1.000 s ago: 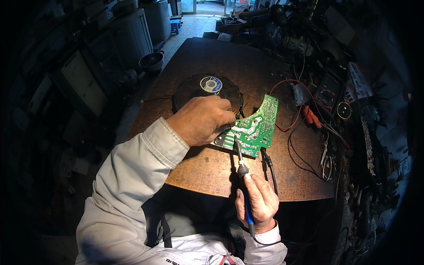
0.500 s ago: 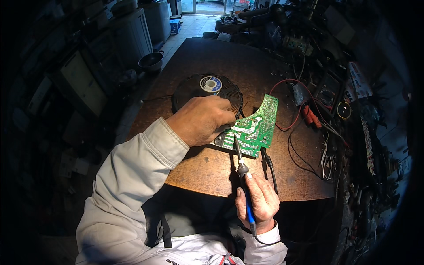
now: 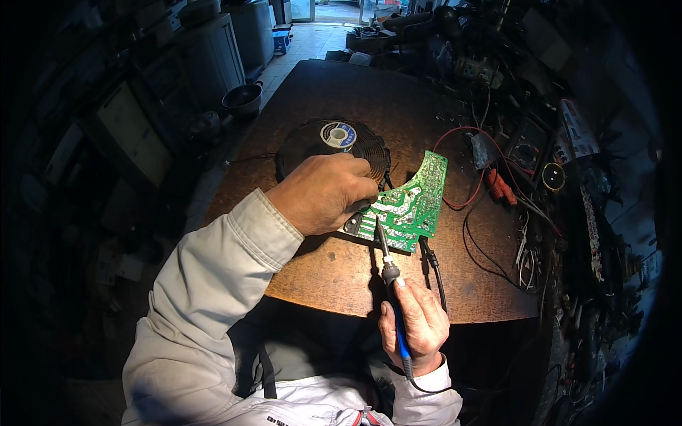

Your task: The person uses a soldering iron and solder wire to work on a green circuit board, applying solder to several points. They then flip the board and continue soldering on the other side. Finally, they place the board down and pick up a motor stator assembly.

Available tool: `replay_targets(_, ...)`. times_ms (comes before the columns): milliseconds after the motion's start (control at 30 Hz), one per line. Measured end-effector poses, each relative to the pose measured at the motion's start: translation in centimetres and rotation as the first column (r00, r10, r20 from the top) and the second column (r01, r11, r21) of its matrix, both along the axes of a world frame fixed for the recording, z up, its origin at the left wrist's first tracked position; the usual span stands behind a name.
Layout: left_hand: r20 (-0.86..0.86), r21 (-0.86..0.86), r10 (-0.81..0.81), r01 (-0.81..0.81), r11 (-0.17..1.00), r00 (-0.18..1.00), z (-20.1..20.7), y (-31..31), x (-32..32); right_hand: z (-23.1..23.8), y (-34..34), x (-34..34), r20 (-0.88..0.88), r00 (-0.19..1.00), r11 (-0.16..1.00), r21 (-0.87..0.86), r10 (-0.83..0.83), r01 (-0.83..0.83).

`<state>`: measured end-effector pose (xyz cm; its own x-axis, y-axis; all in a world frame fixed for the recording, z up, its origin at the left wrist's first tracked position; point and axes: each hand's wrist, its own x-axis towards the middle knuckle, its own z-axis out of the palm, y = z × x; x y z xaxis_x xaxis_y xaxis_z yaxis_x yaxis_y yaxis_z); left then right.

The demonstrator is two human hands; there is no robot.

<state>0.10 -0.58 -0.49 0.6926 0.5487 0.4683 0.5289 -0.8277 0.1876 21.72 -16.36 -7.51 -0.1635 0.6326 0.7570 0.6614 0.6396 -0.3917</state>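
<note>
A green circuit board (image 3: 419, 202) lies on the wooden table, its solder side up, with a curved upper left edge. My right hand (image 3: 418, 319) is closed round a blue and black soldering iron (image 3: 391, 273). The iron's tip rests on or just above the board's lower left part; contact cannot be told. Over the board's left end, my left hand (image 3: 328, 193) is closed in a pinch, its fingertips hidden behind the knuckles. What they hold cannot be made out. Just beyond that hand, a solder spool (image 3: 337, 135) sits on a black round coil-like disc (image 3: 373, 149).
A black cable (image 3: 433, 268) runs from the board's lower right corner. Red leads (image 3: 465, 131), a red clip (image 3: 502, 188) and a multimeter (image 3: 527, 150) lie to the right. Loose wires (image 3: 526, 259) bunch at the right edge of the table (image 3: 334, 280). A dark pan (image 3: 243, 99) stands beyond its left side.
</note>
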Motion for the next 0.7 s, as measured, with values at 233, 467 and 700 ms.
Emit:
replay_targets(233, -0.002, 0.008, -0.006, 0.006, 1.0, 1.0, -0.03, 0.08, 0.04, 0.12, -0.01, 0.0, 0.006, 1.0, 1.0, 0.008, -0.004, 0.004)
replay_targets(467, 0.0, 0.007, -0.008, 0.008, 1.0, 1.0, 0.02, 0.03, 0.01, -0.03, -0.09, -0.14, -0.013, 1.0, 1.0, 0.016, -0.025, 0.025)
replay_targets(700, -0.025, -0.013, 0.01, -0.01, 1.0, 1.0, 0.39, -0.16, 0.11, 0.04, 0.02, -0.05, -0.001, 1.0, 1.0, 0.015, -0.014, 0.014)
